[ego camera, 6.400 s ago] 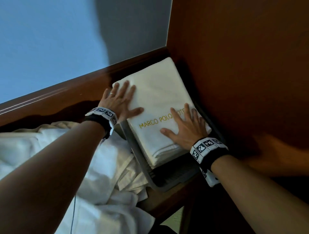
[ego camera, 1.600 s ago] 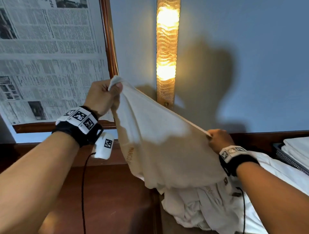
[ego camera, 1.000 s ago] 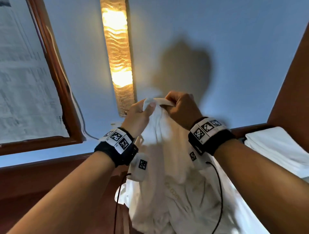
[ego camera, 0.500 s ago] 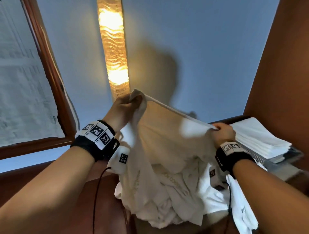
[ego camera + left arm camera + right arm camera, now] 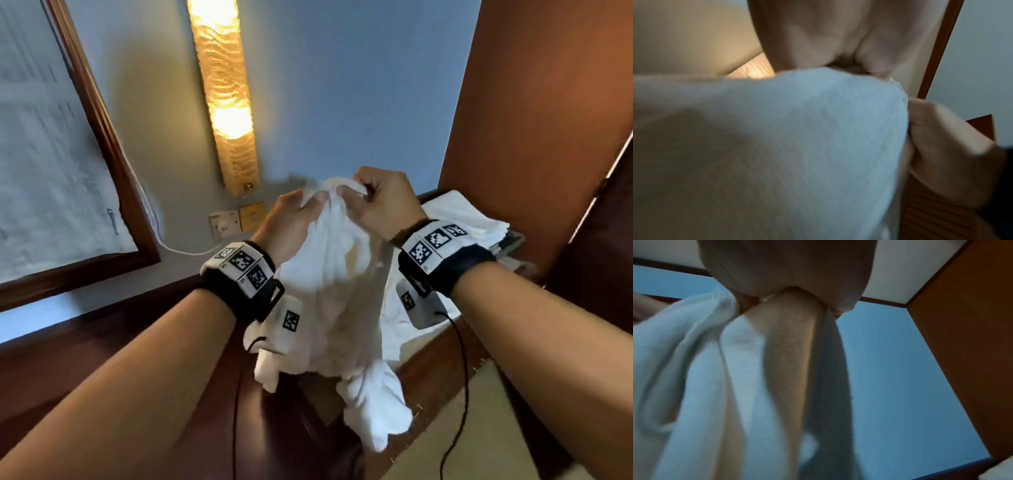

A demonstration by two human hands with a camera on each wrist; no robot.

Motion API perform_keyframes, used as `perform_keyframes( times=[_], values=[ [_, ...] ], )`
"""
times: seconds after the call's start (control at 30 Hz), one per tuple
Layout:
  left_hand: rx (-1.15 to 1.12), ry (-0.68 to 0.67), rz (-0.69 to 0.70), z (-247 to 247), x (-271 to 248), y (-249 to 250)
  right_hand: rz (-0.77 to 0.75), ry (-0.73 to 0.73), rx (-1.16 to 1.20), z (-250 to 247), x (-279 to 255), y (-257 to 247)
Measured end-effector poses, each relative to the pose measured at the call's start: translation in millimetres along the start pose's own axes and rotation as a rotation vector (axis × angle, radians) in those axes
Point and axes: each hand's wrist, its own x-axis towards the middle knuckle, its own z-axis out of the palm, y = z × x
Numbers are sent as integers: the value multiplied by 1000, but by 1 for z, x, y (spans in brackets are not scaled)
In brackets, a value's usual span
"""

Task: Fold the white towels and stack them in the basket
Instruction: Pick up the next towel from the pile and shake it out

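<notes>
A white towel (image 5: 329, 291) hangs bunched in the air in front of me, its lower end (image 5: 373, 411) dangling over the wooden ledge. My left hand (image 5: 294, 219) and my right hand (image 5: 376, 202) meet at its top edge, each pinching the cloth. The left wrist view shows the towel (image 5: 797, 146) filling the frame, with the right hand (image 5: 945, 154) beside it. In the right wrist view folds of the towel (image 5: 715, 386) drop from my fingers. Folded white towels (image 5: 462, 222) lie stacked in the basket (image 5: 510, 245) at the right.
A lit wall lamp (image 5: 226, 96) hangs on the blue wall, above a socket plate (image 5: 236, 221). A framed newspaper print (image 5: 51, 154) is at the left, a brown cabinet side (image 5: 534, 120) at the right. Dark wooden furniture (image 5: 85, 342) runs below.
My hands have come together from a wide spread, bringing the towel's two top corners to meet. The towel now hangs doubled and narrow.
</notes>
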Motion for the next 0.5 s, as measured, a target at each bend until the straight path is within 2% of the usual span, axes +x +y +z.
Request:
perform_keyframes(
  times=[0.1,0.13,0.2,0.27,0.37,0.43,0.5],
  values=[
    [121,46,12,-3,-13,29,-27,-75,-176,-3,-43,1],
    [177,58,19,-2,-17,38,13,-86,-215,-1,-56,6],
    [137,125,4,-3,-25,53,202,-118,-248,3,-81,27],
    [-38,189,-45,-14,-31,60,366,-188,-287,5,-110,55],
    [-105,166,-75,-34,-39,50,507,-276,-321,8,-141,76],
    [-136,129,-94,-37,-48,42,585,-261,-284,12,-138,75],
    [-156,110,-132,-34,-54,36,638,-126,-154,15,-123,68]
  ],
)
